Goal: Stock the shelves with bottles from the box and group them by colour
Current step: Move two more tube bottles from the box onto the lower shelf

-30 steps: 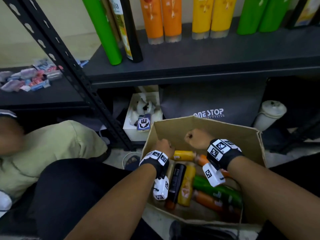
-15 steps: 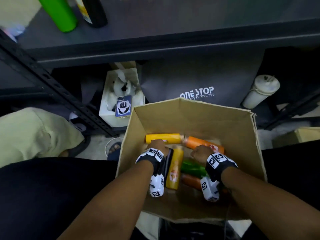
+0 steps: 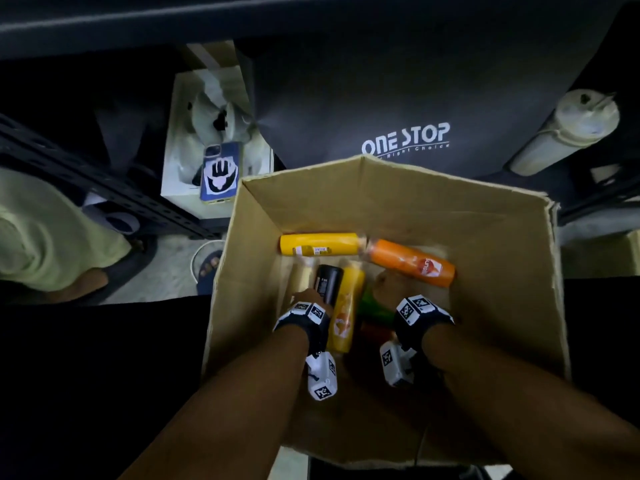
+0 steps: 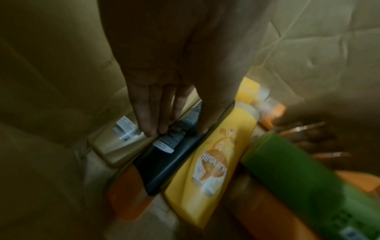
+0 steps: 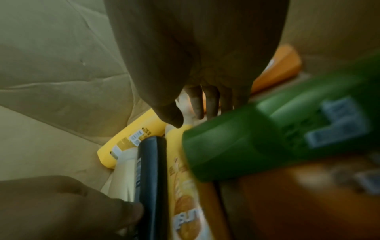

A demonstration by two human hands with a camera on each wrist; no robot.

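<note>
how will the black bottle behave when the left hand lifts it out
Likely stiff: the black bottle looks like hard, glossy plastic, so it might slip in the left hand. Lying tight between the yellow Sunsilk bottle and a cream bottle, it may nudge them when lifted.

The floor (image 3: 166, 266) carries the open cardboard box (image 3: 346, 202), with a white carton (image 3: 180, 194) and a grey bag (image 3: 381, 98) just behind it.

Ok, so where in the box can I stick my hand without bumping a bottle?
Bare floor shows in the box between the orange bottle and the right wall, and by the near wall below the wrists. The middle-left is crowded: black bottle, yellow bottle and green bottle lie packed together, with the left hand and right hand among them.
</note>
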